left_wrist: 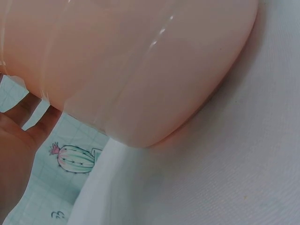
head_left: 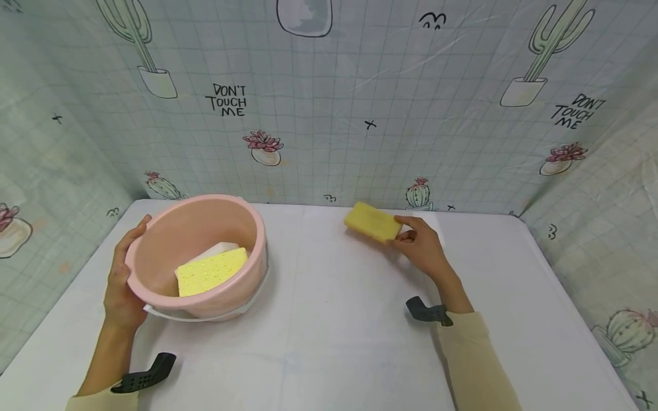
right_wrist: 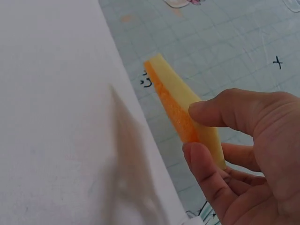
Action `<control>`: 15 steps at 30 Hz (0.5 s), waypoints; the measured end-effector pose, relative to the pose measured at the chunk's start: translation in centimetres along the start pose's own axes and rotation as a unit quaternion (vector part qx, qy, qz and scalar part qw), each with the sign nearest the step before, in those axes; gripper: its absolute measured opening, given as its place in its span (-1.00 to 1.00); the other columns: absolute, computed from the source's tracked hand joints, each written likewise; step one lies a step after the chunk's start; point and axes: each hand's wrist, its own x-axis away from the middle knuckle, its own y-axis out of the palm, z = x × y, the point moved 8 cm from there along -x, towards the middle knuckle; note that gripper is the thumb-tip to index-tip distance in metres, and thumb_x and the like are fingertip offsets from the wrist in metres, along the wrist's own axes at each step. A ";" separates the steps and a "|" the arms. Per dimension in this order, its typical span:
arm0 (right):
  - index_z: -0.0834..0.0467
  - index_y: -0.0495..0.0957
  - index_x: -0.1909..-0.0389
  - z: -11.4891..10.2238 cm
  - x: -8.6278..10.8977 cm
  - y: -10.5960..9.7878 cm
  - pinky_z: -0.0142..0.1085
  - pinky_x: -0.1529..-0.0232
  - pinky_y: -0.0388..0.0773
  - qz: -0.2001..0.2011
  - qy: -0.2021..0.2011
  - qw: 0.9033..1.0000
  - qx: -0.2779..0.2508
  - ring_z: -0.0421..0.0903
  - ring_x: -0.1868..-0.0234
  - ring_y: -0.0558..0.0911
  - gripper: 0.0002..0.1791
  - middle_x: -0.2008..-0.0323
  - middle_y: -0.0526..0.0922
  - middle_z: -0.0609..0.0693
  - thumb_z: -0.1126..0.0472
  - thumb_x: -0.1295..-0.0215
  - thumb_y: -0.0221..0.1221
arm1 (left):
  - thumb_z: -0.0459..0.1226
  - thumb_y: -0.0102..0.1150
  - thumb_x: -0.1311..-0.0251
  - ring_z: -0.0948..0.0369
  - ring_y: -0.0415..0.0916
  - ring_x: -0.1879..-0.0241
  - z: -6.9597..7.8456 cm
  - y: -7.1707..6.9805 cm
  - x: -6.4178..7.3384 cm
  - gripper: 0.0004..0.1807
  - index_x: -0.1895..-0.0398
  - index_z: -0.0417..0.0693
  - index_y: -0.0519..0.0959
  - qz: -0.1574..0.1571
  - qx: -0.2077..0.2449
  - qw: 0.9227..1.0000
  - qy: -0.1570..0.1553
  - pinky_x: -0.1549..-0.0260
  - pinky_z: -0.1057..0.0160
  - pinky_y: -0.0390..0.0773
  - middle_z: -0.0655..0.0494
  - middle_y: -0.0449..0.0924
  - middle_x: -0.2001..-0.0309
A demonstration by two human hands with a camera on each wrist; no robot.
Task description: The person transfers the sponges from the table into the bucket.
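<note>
At the left of the head view, a pink bucket [head_left: 197, 202] stands on the white table. My left hand [head_left: 123, 279] holds its outer side, fingers along the wall just below the rim; in the left wrist view, the fingertips pass out of sight behind the bucket wall [left_wrist: 140, 70]. Inside the bucket, a bright yellow sponge [head_left: 212, 272] leans over a white piece [head_left: 218, 249]. My right hand [head_left: 418, 242] pinches another yellow sponge [head_left: 372, 221] by one end near the back edge. The right wrist view shows thumb and fingers on this sponge [right_wrist: 180, 105], its narrow side orange.
A thin white bail handle [head_left: 205, 318] hangs round the bucket's front. The table [head_left: 329, 342] is covered in white cloth. Behind it and on both sides hangs a grid-patterned curtain [head_left: 329, 114] with cactus drawings. Each wrist carries a black device [head_left: 426, 311].
</note>
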 end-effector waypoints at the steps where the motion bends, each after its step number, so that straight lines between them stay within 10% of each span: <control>1: 0.15 0.39 -0.28 -0.2 0.0 0.0 -0.35 0.32 0.55 0.000 -0.002 1.000 0.000 -0.03 0.17 0.59 -0.36 -0.13 0.42 0.10 0.21 -0.15 0.34 | -0.20 -0.22 -0.26 0.08 0.02 -0.38 0.0 0.0 0.0 -0.37 -0.43 -0.13 0.13 0.002 -0.003 1.000 -0.002 -0.20 0.31 0.30 -0.03 -0.11 -0.49; 15: 0.11 0.46 -0.22 -4.9 0.0 -0.1 -0.40 0.31 0.58 -0.007 -0.062 0.997 -0.049 -0.07 0.24 0.61 -0.38 -0.05 0.48 0.02 0.17 -0.10 0.38 | -0.19 -0.21 -0.28 0.08 -0.03 -0.40 0.1 0.0 0.0 -0.37 -0.44 -0.13 0.12 -0.003 -0.003 1.000 0.003 -0.22 0.30 0.24 -0.01 -0.12 -0.50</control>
